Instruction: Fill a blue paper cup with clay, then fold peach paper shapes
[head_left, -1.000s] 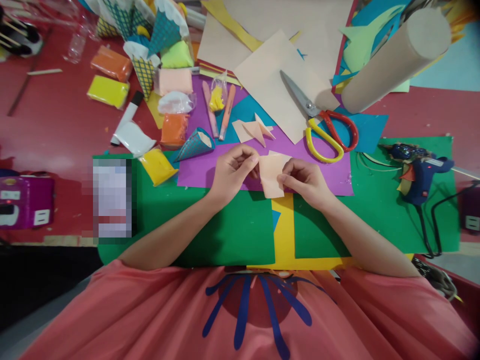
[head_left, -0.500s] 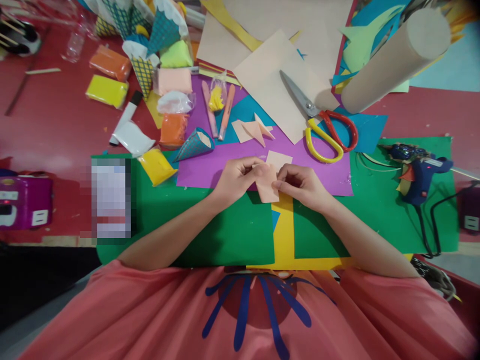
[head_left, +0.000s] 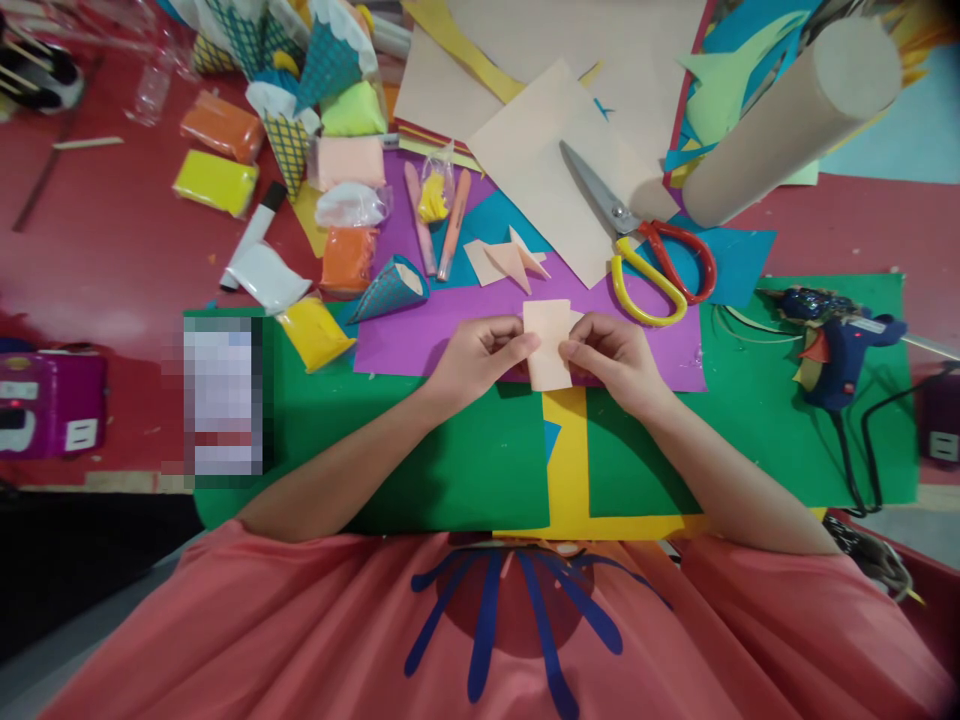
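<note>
A small peach paper rectangle [head_left: 549, 345] is held upright between my two hands, above the purple sheet [head_left: 420, 335]. My left hand [head_left: 484, 360] pinches its left edge with the thumb on the near face. At the right edge, my right hand [head_left: 611, 358] pinches it between thumb and curled fingers. Part of another peach piece shows behind the rectangle's right side; whether it is joined on I cannot tell. Just beyond my hands lie folded peach paper scraps [head_left: 514, 258]. Scissors [head_left: 637, 240] with one yellow and one red handle rest beyond my right hand.
Packets of coloured clay [head_left: 349, 260], a marker [head_left: 253, 235] and paper cones [head_left: 285, 140] crowd the far left. A glue gun [head_left: 840, 350] with its cord lies at right. A peach tube [head_left: 787, 125] stands behind the scissors. Green sheets [head_left: 450, 450] cover the near table.
The peach paper has turned from a tilt to nearly upright and sits slightly higher. My left thumb has slid to its left edge, and both hands now hold opposite edges.
</note>
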